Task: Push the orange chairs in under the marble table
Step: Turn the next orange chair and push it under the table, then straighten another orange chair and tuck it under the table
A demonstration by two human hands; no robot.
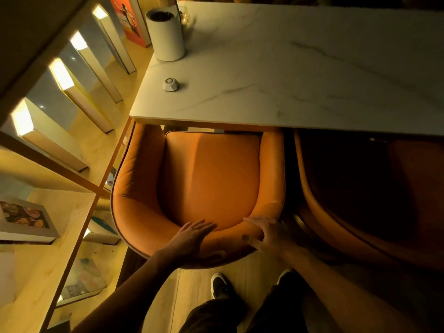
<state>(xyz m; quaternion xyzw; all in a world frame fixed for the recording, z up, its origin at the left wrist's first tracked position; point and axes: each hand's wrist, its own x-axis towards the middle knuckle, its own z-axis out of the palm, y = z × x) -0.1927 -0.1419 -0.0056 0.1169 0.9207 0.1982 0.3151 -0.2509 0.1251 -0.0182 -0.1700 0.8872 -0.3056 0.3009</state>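
Both hands rest on the curved top of the orange chair's backrest (153, 227). The left hand (192, 239) lies flat, fingers extended and spread over the rim, gripping nothing. The right hand (266, 233) drapes over the rim nearer the right armrest, fingers loosely curled; whether they clamp the edge cannot be determined.

Procedure: keep both palms on the rim, one either side of centre, and apply equal forward force so that the chair travels straight. Uneven force will likely swing it toward the second orange chair (360, 188) just beside it on the right.

The seat cushion (211, 179) is mostly exposed; only its front edge sits under the marble table (288, 75), so most of the travel remains.

Not visible: the chair's legs, the table's legs and any obstruction beneath the top. The second chair is in deep shadow and cut off at the right; its position under the table is hard to judge.
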